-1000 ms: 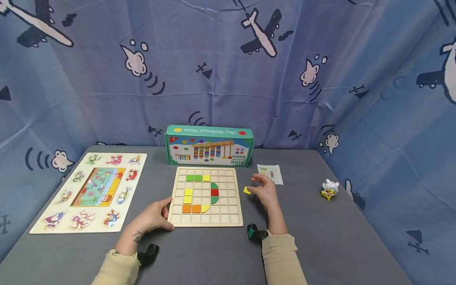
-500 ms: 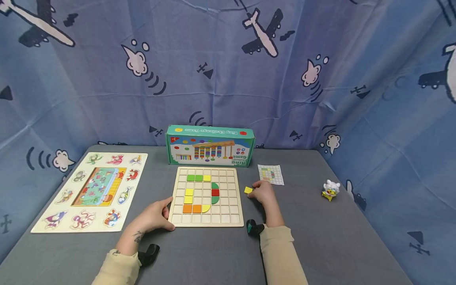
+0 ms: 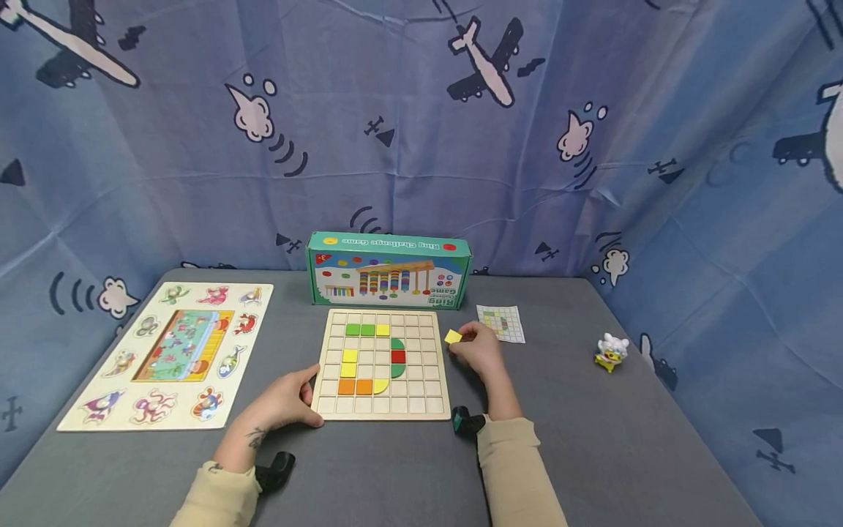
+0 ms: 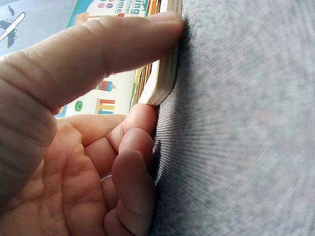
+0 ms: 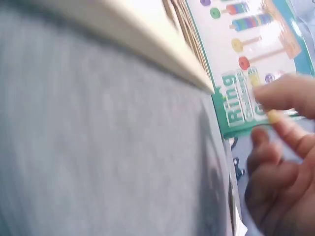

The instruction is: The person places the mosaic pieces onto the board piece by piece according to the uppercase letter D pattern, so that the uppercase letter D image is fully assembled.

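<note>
A square wooden grid board lies on the grey table, its cells partly filled with green, yellow, orange and red tiles, some with rounded sides. My left hand holds the board's near left corner, with the thumb on its front edge and fingers at its left side; the left wrist view shows the thumb across the board's corner. Just off the board's right edge, my right hand pinches a yellow square tile. In the right wrist view the tile is mostly hidden between blurred fingers.
Behind the board stands a green game box. A small printed grid card lies beyond my right hand. At the left is a large sea-animal puzzle board; a small white-and-yellow figurine stands at the right.
My right hand has closed its fingers on the yellow tile, picked it up from the table and brought it slightly away from me and left, toward the board. The left hand stays in place.
</note>
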`<control>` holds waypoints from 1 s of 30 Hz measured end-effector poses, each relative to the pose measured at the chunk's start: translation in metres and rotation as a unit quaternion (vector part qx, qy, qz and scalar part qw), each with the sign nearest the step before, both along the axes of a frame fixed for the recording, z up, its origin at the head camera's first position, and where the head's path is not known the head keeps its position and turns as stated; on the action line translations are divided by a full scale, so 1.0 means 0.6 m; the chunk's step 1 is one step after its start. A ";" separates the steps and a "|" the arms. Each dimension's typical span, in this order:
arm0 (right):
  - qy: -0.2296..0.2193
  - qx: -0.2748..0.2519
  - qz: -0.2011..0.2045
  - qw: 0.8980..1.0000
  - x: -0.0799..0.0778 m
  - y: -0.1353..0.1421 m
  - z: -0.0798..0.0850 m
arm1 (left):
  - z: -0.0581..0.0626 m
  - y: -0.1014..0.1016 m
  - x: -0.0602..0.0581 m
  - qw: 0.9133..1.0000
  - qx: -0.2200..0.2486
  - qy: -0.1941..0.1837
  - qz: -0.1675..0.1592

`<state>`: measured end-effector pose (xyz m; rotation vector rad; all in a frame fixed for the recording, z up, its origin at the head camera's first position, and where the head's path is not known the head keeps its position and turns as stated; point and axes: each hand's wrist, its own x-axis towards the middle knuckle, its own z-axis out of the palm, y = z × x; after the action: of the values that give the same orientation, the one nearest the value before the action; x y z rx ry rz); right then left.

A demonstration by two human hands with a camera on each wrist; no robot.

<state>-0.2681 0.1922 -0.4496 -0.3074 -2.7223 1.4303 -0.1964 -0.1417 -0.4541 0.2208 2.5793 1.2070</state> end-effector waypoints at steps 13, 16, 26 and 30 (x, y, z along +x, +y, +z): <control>0.041 -0.272 0.105 0.956 -0.008 -0.107 0.023 | 0.003 0.002 0.001 1.000 -0.003 -0.009 0.006; 0.026 -0.274 0.130 0.953 -0.010 -0.139 0.027 | 0.003 0.002 0.000 1.000 -0.005 -0.008 0.006; -0.026 -0.196 0.162 0.967 -0.023 -0.229 0.027 | 0.001 0.001 -0.002 1.000 -0.005 -0.008 0.006; -0.033 -0.150 0.164 0.974 -0.027 -0.244 0.027 | 0.001 0.001 -0.002 1.000 -0.006 -0.008 0.006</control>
<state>-0.2841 0.0459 -0.4337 0.0932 -2.6976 1.9540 -0.1975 -0.1411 -0.4536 0.1940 2.5768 1.1924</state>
